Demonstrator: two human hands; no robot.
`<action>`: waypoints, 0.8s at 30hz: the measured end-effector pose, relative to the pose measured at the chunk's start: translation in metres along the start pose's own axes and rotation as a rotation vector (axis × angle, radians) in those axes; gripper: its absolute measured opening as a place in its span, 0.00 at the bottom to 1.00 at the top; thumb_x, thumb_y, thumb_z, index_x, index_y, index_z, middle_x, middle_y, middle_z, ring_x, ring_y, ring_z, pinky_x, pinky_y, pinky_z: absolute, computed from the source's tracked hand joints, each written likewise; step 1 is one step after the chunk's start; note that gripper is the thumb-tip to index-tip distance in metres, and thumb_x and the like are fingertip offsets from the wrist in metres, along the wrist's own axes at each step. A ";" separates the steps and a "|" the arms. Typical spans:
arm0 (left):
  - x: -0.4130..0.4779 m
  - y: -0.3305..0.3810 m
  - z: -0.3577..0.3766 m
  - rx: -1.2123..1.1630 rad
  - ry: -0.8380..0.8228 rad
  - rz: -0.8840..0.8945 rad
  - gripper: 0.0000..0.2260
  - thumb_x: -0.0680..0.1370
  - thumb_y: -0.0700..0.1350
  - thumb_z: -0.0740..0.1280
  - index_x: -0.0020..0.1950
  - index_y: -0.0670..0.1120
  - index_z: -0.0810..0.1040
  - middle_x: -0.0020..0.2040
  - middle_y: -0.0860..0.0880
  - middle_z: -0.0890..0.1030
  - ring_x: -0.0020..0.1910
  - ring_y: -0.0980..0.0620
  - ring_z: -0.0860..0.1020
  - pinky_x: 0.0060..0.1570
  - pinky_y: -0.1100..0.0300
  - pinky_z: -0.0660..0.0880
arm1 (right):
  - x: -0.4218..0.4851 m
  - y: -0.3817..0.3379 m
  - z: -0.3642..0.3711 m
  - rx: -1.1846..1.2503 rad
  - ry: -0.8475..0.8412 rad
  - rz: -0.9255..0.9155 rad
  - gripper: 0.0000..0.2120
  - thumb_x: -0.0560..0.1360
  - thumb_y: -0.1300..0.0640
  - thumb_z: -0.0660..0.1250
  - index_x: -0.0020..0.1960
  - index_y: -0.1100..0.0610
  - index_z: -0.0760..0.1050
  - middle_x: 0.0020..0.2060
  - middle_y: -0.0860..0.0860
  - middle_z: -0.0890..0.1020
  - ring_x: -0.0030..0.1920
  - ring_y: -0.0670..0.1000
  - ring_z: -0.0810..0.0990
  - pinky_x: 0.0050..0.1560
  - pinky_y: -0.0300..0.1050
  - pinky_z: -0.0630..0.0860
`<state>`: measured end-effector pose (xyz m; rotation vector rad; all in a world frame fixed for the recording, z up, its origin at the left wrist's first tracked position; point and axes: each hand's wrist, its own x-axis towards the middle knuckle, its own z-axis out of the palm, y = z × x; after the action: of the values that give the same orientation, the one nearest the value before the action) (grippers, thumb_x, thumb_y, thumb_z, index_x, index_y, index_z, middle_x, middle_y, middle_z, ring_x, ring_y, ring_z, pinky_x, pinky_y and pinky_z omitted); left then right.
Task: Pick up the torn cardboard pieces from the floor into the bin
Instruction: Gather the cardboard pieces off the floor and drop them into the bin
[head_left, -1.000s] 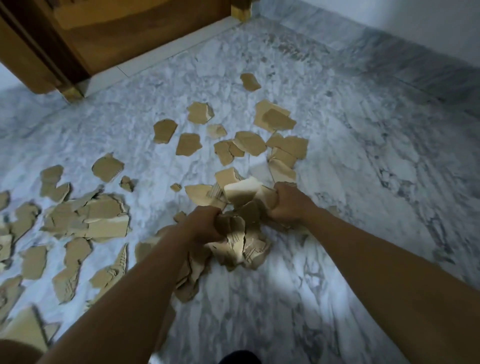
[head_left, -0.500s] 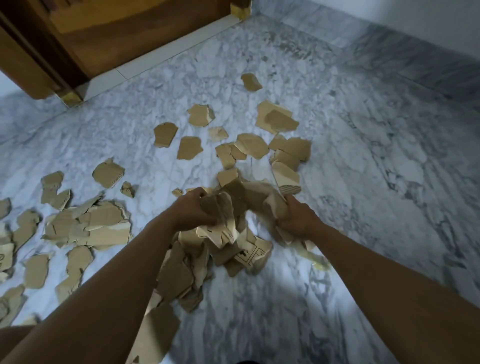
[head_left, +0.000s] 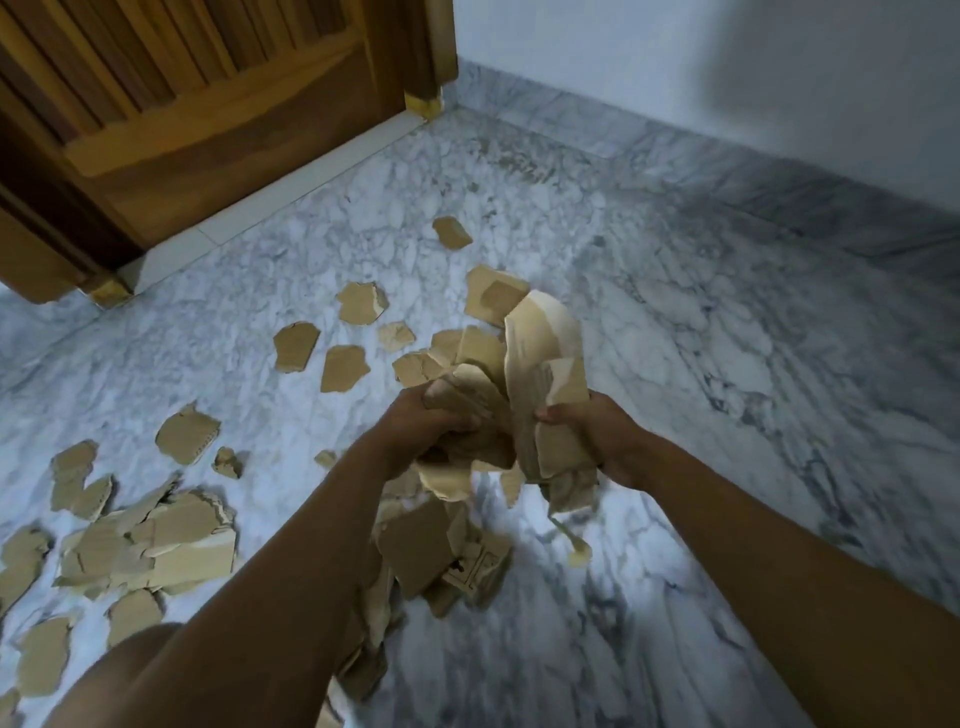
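Observation:
Between my two hands is a bundle of torn brown cardboard pieces (head_left: 524, 374), lifted above the marble floor (head_left: 701, 338). My left hand (head_left: 421, 423) grips its left side with curled fingers. My right hand (head_left: 592, 434) grips its right side, thumb on top. Several pieces (head_left: 431, 551) hang or drop below the bundle, partly behind my left forearm. More torn pieces (head_left: 343, 366) lie scattered on the floor beyond my hands, and a larger heap (head_left: 156, 540) lies at the left. No bin is in view.
A wooden door (head_left: 208, 104) and its frame stand at the back left. A white wall (head_left: 727, 67) with a marble skirting runs along the back right. Bare marble floor stretches to the right of my hands.
Both hands have risen from the floor with the gathered bundle of cardboard. Some pieces have slipped out and fall below it. The view has tilted up, showing more of the door and wall.

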<state>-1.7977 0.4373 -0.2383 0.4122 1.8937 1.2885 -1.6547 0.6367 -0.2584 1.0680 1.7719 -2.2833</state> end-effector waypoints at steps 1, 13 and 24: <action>0.003 0.011 0.012 -0.025 -0.025 0.012 0.12 0.69 0.38 0.75 0.52 0.41 0.82 0.46 0.41 0.85 0.47 0.43 0.84 0.47 0.49 0.81 | -0.003 -0.006 0.000 0.004 0.022 -0.016 0.16 0.72 0.62 0.75 0.59 0.60 0.79 0.48 0.57 0.85 0.48 0.58 0.84 0.51 0.55 0.83; 0.038 0.149 0.149 -0.056 -0.386 0.095 0.16 0.76 0.52 0.71 0.60 0.47 0.81 0.54 0.46 0.85 0.51 0.47 0.84 0.47 0.51 0.80 | -0.097 -0.076 -0.108 0.139 0.505 -0.112 0.37 0.66 0.52 0.81 0.66 0.53 0.62 0.58 0.54 0.76 0.56 0.58 0.80 0.55 0.59 0.81; -0.020 0.256 0.371 0.256 -0.770 0.325 0.21 0.68 0.51 0.79 0.57 0.46 0.82 0.50 0.46 0.86 0.49 0.48 0.85 0.53 0.48 0.82 | -0.300 -0.062 -0.254 0.163 0.829 -0.255 0.25 0.74 0.47 0.75 0.67 0.47 0.69 0.60 0.49 0.80 0.58 0.53 0.81 0.60 0.56 0.80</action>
<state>-1.5453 0.7692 -0.0651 1.1989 1.3488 0.8798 -1.3327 0.7730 -0.0677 2.1739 2.0704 -2.3257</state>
